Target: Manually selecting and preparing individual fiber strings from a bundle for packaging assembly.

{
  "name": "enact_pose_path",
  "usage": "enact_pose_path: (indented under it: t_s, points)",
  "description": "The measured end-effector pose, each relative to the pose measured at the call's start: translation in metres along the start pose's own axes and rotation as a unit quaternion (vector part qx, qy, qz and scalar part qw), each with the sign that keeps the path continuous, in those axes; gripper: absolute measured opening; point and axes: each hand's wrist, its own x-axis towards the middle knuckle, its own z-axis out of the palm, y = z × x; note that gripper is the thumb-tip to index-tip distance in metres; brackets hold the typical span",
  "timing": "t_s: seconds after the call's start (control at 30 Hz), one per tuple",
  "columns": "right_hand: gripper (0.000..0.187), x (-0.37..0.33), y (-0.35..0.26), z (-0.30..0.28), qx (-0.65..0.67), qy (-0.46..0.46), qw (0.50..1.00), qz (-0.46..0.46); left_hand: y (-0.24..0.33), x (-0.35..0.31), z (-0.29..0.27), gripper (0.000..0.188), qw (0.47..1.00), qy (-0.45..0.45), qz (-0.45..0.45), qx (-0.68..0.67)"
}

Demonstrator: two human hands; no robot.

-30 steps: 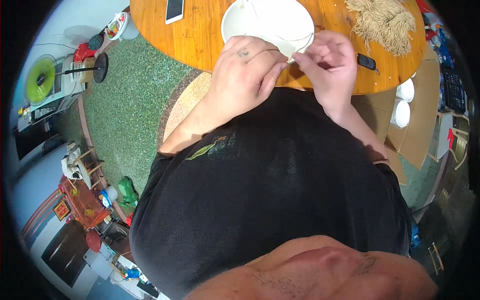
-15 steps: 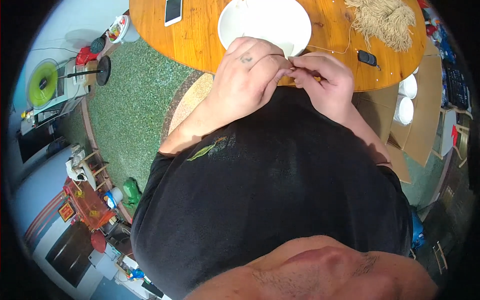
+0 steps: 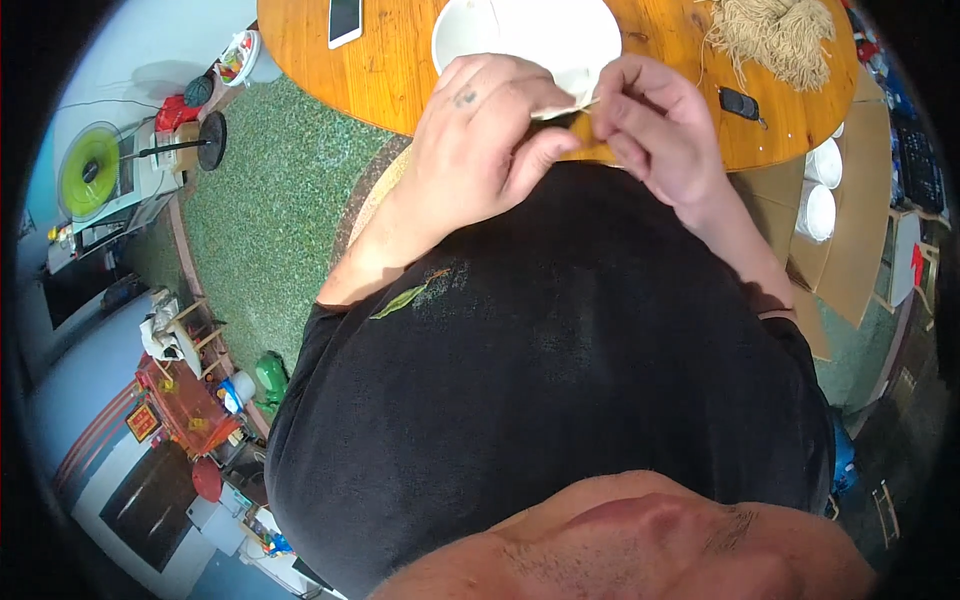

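Note:
Over the table's near edge, my left hand (image 3: 485, 130) is curled with its back up, its thumb standing apart from the bent fingers. What those fingers hold is hidden beneath them. Close on its right, my right hand (image 3: 662, 130) pinches a thin tan strand (image 3: 592, 104) that spans the small gap to the left fingertips. Just beyond both hands lies a large white bowl (image 3: 530, 35), partly covered by the left hand. A loose bundle of beige yarn (image 3: 780, 45) rests on the table to the right.
The round wooden table (image 3: 390, 90) also bears a white phone (image 3: 346, 22) at left and a black key fob (image 3: 739, 103) at right. White tubs (image 3: 817, 212) stand on cardboard (image 3: 855, 200) beside it. A green fan (image 3: 90, 172) is far left.
My hands have moved a little away from me and apart from each other. The left thumb has come away from the right fingers, and the strand between them now shows.

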Motion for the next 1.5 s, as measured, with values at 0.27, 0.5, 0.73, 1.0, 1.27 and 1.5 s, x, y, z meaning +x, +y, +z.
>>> enact_pose_path:
  t_s: [0.27, 0.5, 0.73, 1.0, 1.27, 1.5]
  points:
    - [0.015, -0.010, -0.008, -0.028, -0.299, 0.145, 0.912, -0.242, -0.016, -0.008, 0.001, 0.019, 0.985, -0.121, -0.112, 0.052]
    - [0.010, -0.005, 0.014, 0.008, -0.402, 0.140, 0.841, -0.334, -0.009, 0.006, -0.004, 0.018, 0.938, -0.044, -0.301, -0.163]
    - [0.004, 0.003, 0.027, 0.012, -0.323, 0.162, 0.889, -0.280, -0.008, 0.000, 0.001, 0.025, 0.905, -0.040, -0.336, -0.259]
    - [0.005, 0.009, 0.028, 0.015, -0.363, 0.168, 0.864, -0.305, -0.001, 0.005, 0.001, 0.026, 0.915, -0.062, -0.319, -0.240]
    - [0.005, 0.010, 0.026, 0.014, -0.372, 0.161, 0.858, -0.316, 0.001, 0.006, 0.003, 0.025, 0.907, -0.056, -0.332, -0.253]
    - [0.007, 0.016, 0.031, 0.008, -0.384, 0.177, 0.846, -0.325, 0.002, 0.006, 0.000, 0.027, 0.884, -0.051, -0.347, -0.309]
